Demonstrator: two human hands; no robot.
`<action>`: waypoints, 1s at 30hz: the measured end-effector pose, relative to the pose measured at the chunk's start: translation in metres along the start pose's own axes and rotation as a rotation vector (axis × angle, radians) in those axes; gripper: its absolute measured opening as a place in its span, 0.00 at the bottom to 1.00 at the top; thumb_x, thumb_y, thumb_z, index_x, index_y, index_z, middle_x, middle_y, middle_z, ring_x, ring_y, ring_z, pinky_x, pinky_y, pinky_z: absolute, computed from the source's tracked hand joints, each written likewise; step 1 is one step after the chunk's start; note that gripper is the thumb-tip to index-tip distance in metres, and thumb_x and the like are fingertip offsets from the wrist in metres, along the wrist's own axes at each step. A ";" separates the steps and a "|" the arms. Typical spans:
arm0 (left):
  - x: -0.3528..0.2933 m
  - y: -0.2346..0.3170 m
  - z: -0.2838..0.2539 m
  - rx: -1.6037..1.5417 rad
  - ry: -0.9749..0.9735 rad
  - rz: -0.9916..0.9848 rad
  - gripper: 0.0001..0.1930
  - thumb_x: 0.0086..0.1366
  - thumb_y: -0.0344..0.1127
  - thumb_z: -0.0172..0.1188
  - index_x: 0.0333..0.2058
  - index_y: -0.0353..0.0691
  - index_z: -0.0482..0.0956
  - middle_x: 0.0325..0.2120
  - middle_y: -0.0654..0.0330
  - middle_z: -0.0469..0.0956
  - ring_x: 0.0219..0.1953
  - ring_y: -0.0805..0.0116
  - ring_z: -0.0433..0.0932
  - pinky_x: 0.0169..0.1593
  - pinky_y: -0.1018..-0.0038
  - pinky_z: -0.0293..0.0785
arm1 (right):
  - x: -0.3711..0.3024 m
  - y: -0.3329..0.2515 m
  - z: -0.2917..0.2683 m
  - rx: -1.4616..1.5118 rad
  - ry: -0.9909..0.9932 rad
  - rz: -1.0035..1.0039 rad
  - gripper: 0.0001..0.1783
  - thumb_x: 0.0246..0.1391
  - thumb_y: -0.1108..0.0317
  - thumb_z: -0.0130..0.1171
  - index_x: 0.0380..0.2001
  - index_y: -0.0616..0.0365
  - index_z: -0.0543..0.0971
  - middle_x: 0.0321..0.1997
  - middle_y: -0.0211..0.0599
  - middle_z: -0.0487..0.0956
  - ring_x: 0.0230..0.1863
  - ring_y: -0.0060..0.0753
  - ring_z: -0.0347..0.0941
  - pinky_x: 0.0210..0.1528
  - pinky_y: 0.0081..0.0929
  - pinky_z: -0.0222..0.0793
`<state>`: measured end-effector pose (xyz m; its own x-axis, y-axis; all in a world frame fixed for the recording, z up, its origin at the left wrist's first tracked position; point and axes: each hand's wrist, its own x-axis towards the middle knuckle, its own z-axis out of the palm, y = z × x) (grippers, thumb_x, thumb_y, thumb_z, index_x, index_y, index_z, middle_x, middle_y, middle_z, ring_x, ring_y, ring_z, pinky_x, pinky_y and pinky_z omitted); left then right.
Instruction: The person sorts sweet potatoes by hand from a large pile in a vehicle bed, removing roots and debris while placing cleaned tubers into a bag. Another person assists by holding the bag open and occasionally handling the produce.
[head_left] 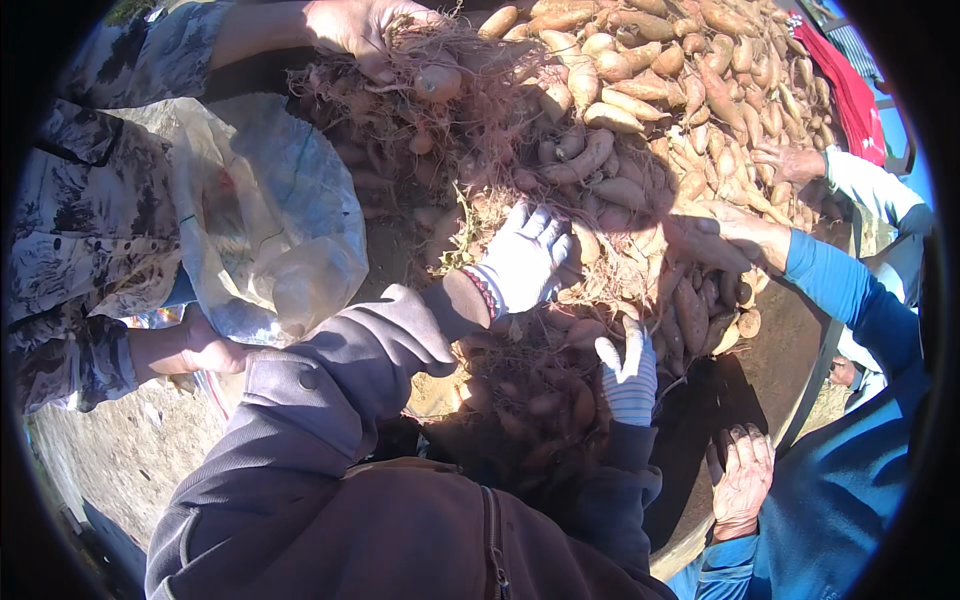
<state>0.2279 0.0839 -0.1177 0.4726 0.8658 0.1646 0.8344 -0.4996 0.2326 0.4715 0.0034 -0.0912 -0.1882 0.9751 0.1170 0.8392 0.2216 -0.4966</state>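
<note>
Sweet potatoes with thin, tangled roots (590, 275) lie heaped in front of me. My left hand (525, 258), in a white knitted glove with a dark red cuff edge, rests on the tangle with its fingers stretched out. My right hand (630, 375), in a striped white glove, is nearer to me at the edge of the heap. Its fingers are apart and point away from me, beside several reddish sweet potatoes (690, 315). Shaded sweet potatoes (545, 405) lie between my arms. Neither glove visibly grips anything, though the undersides are hidden.
At left, a person in patterned sleeves has a clear plastic bag (270, 220) in front of them; their far hand (365, 30) is at a root clump (437, 80). At right, a blue-sleeved person's hands (740, 470) are close by. Another hand (790, 163) reaches in behind.
</note>
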 end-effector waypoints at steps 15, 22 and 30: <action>-0.109 -0.094 -0.017 0.268 -0.081 -0.414 0.13 0.64 0.39 0.49 0.39 0.39 0.79 0.46 0.51 0.77 0.61 0.51 0.65 0.64 0.38 0.49 | 0.081 -0.040 0.120 -0.031 -0.175 -0.058 0.28 0.46 0.44 0.63 0.44 0.52 0.77 0.43 0.52 0.78 0.45 0.56 0.74 0.47 0.45 0.72; -0.036 -0.036 -0.122 -0.128 -0.152 -0.389 0.14 0.61 0.48 0.60 0.35 0.43 0.80 0.23 0.56 0.78 0.30 0.57 0.79 0.32 0.64 0.75 | 0.078 -0.029 0.046 -0.268 -0.210 0.036 0.32 0.44 0.42 0.67 0.45 0.56 0.77 0.47 0.49 0.78 0.49 0.55 0.73 0.48 0.46 0.71; 0.036 -0.101 0.006 0.410 -0.374 -0.241 0.18 0.63 0.42 0.48 0.47 0.45 0.80 0.55 0.57 0.73 0.66 0.52 0.60 0.66 0.38 0.43 | 0.213 -0.069 0.097 -0.424 0.032 -0.359 0.29 0.47 0.40 0.61 0.46 0.49 0.78 0.50 0.39 0.76 0.53 0.49 0.69 0.52 0.56 0.65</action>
<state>0.1625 0.1653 -0.1415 0.2618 0.9414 -0.2127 0.9366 -0.3010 -0.1795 0.3235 0.1961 -0.1155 -0.4904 0.8366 0.2441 0.8582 0.5123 -0.0317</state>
